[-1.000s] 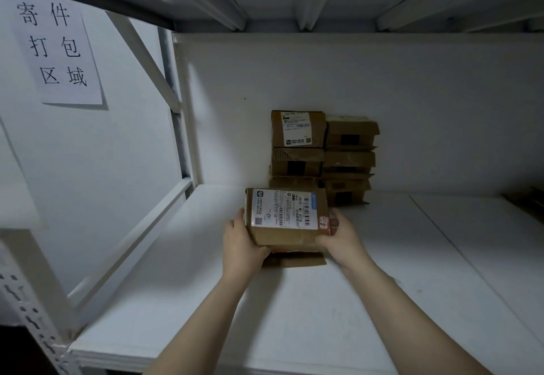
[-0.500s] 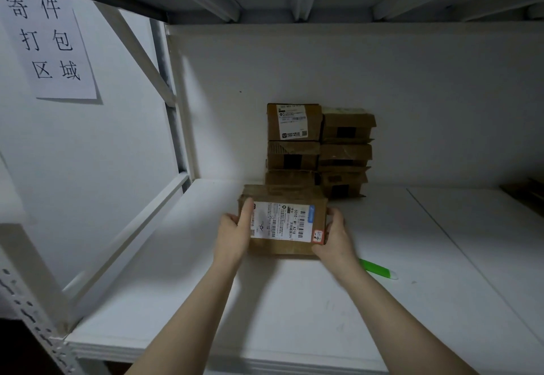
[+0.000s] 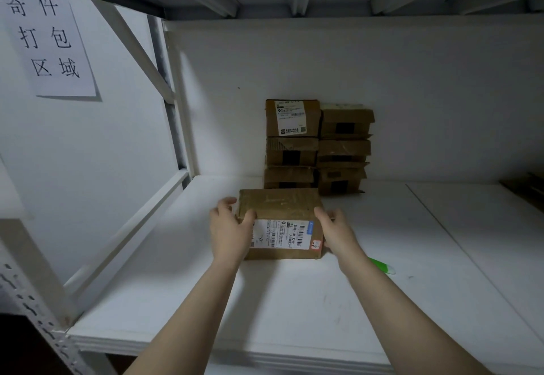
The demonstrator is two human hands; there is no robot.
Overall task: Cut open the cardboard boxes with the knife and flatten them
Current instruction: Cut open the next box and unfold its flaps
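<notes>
The white shelf (image 3: 294, 301) looks smooth, and the stack of boxes (image 3: 318, 148) stands just behind the work at centre frame. A hard push could slide the box (image 3: 279, 207) back into it and topple it. The box lies flat at centre, label toward the camera, seemingly unopened. The left hand (image 3: 229, 229) grasps its left side, thumb over the top edge; the right hand (image 3: 338, 233) grasps its right side, so the box sits between the fingers (image 3: 226, 202) of both. The green knife (image 3: 381, 265) lies at lower right, partly hidden by the forearm — a blind reach risks a cut.
</notes>
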